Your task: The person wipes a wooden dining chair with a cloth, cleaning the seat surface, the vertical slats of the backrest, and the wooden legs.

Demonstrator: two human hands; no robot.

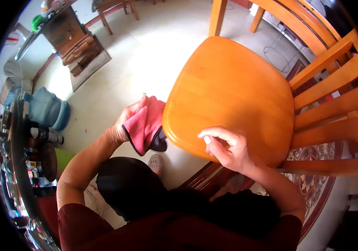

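Observation:
My left hand [128,117] grips a pink cloth with dark edging [144,125], which hangs beside the near left edge of a wooden chair's seat [229,91]. Over the near part of that seat is my right hand [229,147], its fingers curled and the thumb close to the index finger. I see nothing held in it, though whether it touches the wood I cannot tell. The seat is glossy orange-brown, and the chair's slatted backrest [332,97] rises at the right.
Blue plastic water bottles [47,108] stand on the floor at the left, near a cluttered dark-edged counter [19,150]. A small wooden cabinet [69,37] is at the upper left. A patterned rug [310,185] lies under the chair's back side.

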